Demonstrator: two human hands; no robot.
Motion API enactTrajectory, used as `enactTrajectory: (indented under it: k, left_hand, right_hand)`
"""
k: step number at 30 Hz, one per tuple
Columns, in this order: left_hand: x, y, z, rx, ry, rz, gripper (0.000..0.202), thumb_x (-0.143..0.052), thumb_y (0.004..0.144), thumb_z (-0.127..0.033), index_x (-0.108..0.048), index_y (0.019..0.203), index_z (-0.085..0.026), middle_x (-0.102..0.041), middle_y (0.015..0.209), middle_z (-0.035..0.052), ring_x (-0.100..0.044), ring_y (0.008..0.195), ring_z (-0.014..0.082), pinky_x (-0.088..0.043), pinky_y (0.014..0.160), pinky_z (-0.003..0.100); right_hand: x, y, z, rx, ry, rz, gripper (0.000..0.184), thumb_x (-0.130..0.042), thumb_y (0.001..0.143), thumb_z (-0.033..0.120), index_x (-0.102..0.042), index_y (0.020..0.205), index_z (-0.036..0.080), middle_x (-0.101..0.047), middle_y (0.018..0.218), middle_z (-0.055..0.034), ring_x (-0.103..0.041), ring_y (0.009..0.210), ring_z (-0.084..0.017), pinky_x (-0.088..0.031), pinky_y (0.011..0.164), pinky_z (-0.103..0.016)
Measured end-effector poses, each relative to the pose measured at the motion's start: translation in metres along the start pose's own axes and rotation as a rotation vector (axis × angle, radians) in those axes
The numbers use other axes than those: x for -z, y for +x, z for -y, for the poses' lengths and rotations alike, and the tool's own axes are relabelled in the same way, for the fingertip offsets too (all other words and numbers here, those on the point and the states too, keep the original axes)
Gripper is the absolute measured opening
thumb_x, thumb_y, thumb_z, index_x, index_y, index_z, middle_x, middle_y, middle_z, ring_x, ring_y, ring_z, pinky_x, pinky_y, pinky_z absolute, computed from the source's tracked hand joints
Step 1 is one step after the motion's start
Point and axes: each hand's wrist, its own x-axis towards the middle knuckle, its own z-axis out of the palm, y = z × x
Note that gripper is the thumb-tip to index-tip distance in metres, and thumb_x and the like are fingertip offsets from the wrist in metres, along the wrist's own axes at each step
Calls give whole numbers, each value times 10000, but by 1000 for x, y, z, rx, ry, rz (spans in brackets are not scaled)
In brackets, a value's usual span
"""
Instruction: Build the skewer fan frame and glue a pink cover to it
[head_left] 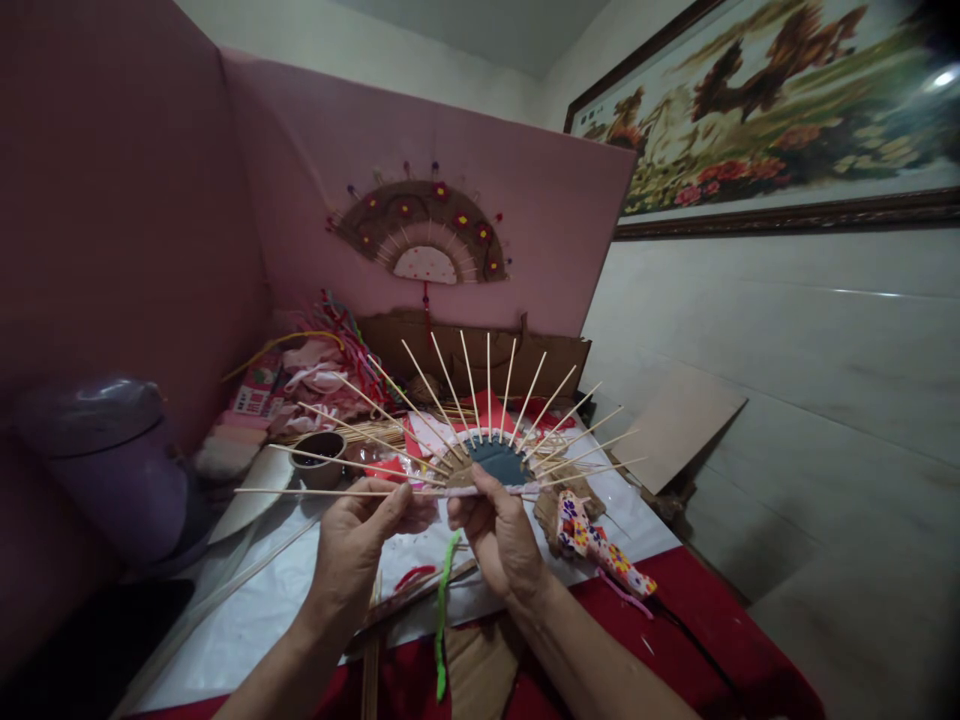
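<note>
Left hand and right hand are pinching a stick fan by its edge.
It is spreading just beyond them, long axis running left to right, sticks pointing away.

My craft corner, apparently in a home: flower-dotted brown arched fan, bright-green fuzzy stem, wide brown-framed horse picture.

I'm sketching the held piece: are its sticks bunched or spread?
Spread: the thin sticks fan outward from the half-round base, with visible gaps between their tips.
</note>
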Motion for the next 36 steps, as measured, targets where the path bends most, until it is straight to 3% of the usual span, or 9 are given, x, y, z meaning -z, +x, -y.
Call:
enactTrajectory:
  k: [36]
  left_hand:
    - [1,0,0,3,7,-19,180,-688,667,-282,-596,686,-129,-680,627,36,-638,559,162,-514,552,273]
  right_hand:
    - [0,0,0,-3,9,-1,199,-630,725,266,-589,577,139,-622,480,-11,-557,433,-108,-438,437,-202]
